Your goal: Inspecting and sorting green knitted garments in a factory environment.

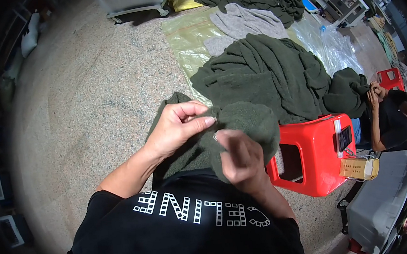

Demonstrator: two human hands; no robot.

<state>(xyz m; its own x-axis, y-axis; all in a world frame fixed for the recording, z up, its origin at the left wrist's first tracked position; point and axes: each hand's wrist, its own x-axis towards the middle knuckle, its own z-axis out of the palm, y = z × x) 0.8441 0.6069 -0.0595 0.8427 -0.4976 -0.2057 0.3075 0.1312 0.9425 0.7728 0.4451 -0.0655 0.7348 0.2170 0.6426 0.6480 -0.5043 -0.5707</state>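
A dark green fleece garment lies bunched across my lap. My left hand pinches a fold of it between thumb and fingers. Just to the right, my right hand is curled in over the same cloth and blurred by motion. A small pale bit shows by its fingertips, too small to name; whatever those fingers hold is hidden.
A green fleece pile lies ahead, with grey cloth beyond. On my right stands a red stool bearing a phone and cardboard box. A co-worker handles green cloth farther right. A grey bin is nearby.
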